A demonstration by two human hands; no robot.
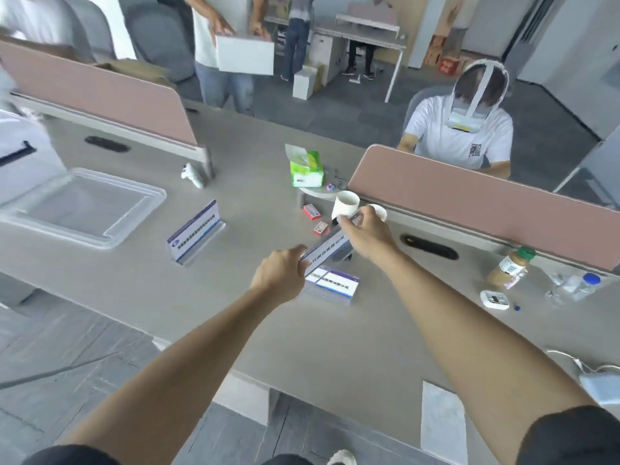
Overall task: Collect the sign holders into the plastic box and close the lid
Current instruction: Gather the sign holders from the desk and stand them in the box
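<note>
Here, from the head view, the left hand (pixel 280 275) and right hand (pixel 364 231) each clamp an end of a sign holder (pixel 327 248), its long axis between them, the plastic box (pixel 84 209) well apart on the counter (pixel 235 313), leftward.

Both bare arms reach up to mid-frame, the left hand (pixel 280 275) and right hand (pixel 367 234) each pinched shut, the right one higher.
</note>
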